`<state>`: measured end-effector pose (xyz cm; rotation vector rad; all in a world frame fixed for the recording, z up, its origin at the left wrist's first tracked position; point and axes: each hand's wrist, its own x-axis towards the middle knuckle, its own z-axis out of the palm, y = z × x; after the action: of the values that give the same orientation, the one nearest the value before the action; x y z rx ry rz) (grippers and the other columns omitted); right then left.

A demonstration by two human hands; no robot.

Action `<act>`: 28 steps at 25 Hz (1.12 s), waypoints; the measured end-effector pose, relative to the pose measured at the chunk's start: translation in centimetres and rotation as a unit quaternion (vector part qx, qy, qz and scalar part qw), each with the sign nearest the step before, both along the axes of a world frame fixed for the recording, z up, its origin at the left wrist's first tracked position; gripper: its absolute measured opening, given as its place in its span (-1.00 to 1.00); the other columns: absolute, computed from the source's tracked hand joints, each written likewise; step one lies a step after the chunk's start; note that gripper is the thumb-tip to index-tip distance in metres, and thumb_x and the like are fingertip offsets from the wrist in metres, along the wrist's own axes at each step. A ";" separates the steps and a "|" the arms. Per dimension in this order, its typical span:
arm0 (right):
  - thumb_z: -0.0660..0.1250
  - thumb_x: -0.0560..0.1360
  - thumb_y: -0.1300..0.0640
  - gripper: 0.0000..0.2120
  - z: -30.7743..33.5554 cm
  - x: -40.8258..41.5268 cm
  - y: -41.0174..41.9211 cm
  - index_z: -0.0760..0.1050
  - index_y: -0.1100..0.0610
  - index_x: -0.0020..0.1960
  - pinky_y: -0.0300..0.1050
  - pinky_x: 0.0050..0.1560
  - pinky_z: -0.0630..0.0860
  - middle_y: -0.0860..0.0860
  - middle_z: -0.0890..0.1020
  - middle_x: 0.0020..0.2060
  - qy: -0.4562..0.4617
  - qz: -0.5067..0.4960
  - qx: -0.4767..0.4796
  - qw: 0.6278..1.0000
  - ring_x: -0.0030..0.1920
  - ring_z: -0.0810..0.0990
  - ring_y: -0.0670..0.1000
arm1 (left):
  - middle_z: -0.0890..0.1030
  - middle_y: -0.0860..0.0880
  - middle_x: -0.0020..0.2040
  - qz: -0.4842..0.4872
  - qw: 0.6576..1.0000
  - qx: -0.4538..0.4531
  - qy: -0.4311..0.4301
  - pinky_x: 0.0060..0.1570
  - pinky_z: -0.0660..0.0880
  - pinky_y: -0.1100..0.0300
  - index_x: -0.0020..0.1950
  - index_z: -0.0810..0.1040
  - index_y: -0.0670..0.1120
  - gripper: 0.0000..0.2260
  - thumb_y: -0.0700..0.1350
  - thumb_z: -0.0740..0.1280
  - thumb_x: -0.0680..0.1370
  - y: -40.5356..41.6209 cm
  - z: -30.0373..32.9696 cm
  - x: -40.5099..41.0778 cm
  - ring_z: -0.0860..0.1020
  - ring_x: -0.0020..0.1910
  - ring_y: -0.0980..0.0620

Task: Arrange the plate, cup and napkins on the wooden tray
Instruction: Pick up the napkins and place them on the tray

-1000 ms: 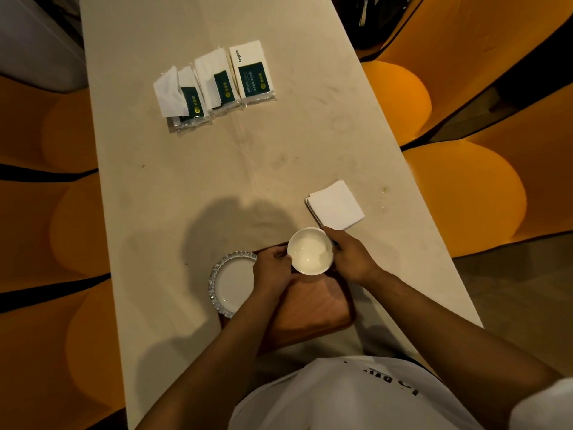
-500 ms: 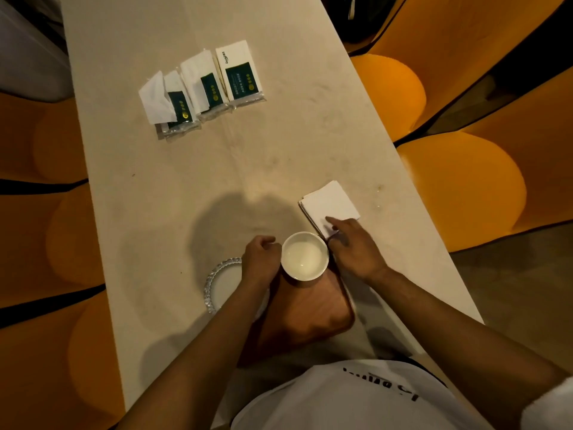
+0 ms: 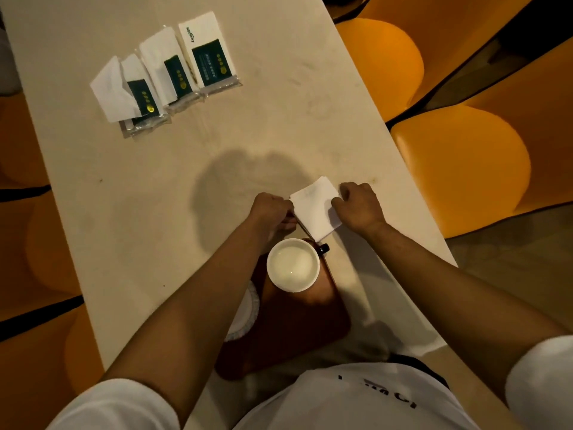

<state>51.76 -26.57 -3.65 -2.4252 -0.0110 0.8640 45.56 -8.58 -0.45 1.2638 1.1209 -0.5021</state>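
Observation:
A white cup (image 3: 293, 264) stands on the far end of the wooden tray (image 3: 297, 330) at the table's near edge. A small white plate with a ridged rim (image 3: 246, 315) lies at the tray's left side, mostly hidden under my left forearm. Just beyond the tray lies a stack of folded white napkins (image 3: 314, 207). My left hand (image 3: 273, 211) pinches its left edge and my right hand (image 3: 356, 206) grips its right edge. Whether the stack is lifted off the table I cannot tell.
Three packets of napkins with dark green labels (image 3: 173, 72) lie in a row at the far left of the long beige table (image 3: 155, 212). Orange round seats (image 3: 459, 166) stand along the right side; more orange seating runs along the left.
Both hands have left the cup, which now stands on the tray. They moved forward and took hold of the napkin stack at its two sides.

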 end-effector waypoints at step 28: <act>0.41 0.44 0.21 -0.82 9.5 -12.7 -3.0 0.62 0.29 -0.02 -0.02 -0.15 0.58 0.22 0.70 -0.08 0.185 -0.138 0.318 0.919 -0.09 0.68 0.13 | 0.68 -0.26 0.16 0.096 0.979 -0.135 -0.116 -0.02 0.66 -0.10 0.22 0.61 -0.29 -0.68 -0.38 0.40 0.46 -0.1 7.1 -16.1 0.68 0.05 -0.21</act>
<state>39.05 -29.62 5.81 -1.5905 0.1648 0.9866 29.47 -8.68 6.62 0.9408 0.9318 -0.3387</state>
